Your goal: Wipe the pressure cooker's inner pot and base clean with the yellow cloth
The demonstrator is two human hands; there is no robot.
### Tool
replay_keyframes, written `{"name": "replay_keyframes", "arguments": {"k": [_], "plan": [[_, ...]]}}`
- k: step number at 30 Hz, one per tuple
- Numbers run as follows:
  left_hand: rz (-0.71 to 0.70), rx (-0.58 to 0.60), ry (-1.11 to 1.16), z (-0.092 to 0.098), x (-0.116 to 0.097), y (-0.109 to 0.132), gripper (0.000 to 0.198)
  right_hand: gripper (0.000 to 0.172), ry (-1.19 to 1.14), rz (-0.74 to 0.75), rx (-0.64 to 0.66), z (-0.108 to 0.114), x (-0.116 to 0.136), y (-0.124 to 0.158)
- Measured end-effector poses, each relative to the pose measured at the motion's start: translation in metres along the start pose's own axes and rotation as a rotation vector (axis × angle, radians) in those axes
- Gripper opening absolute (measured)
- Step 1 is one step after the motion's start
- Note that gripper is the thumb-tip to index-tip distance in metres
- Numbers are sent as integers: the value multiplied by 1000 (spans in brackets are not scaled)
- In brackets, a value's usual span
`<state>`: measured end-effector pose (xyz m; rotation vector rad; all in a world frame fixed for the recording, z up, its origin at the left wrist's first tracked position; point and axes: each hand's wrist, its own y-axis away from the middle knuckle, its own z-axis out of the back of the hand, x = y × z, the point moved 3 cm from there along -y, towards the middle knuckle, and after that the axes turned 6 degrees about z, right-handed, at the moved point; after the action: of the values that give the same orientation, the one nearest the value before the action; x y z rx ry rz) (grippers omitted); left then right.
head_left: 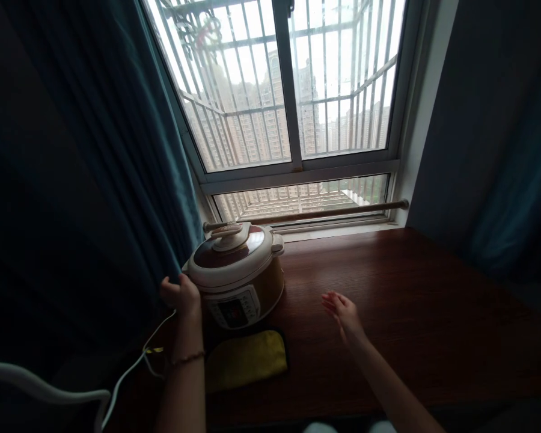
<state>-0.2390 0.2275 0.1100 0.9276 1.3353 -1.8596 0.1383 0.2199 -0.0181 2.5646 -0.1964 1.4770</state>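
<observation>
An electric pressure cooker (pixel 238 276), white and brown with a control panel on its front, stands on a dark red-brown wooden tabletop (pixel 415 288). Its lid is on. My left hand (pixel 180 293) is beside the cooker's left side, close to the side handle; its fingers are partly hidden but look apart, and I cannot tell whether it touches the cooker. To the cooker's right, my right hand (pixel 344 314) hovers over the tabletop with fingers stretched out, holding nothing. A folded yellow cloth (pixel 250 361) with a dark edge lies in front of the cooker.
A white cord (pixel 130 367) runs at the lower left, near my left forearm. Behind the cooker is a barred window (pixel 297 168) with a horizontal rail (pixel 338 211) low across it. Blue curtains (pixel 157 180) hang on the left, close to the cooker.
</observation>
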Motion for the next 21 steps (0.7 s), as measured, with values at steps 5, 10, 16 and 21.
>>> {"name": "replay_keyframes", "arguments": {"k": [5, 10, 16, 21], "plan": [[-303, 239, -257, 22, 39, 171, 53, 47, 200, 151, -164, 59, -49, 48], [-424, 553, -816, 27, 87, 264, 51, 47, 498, 360, -48, 55, -43, 60], [-573, 683, -991, 36, 104, 246, 55, 44, 690, 450, 46, 50, -40, 57], [-501, 733, -949, 39, 116, 237, 56, 43, 687, 434, -12, 52, -38, 54]]}}
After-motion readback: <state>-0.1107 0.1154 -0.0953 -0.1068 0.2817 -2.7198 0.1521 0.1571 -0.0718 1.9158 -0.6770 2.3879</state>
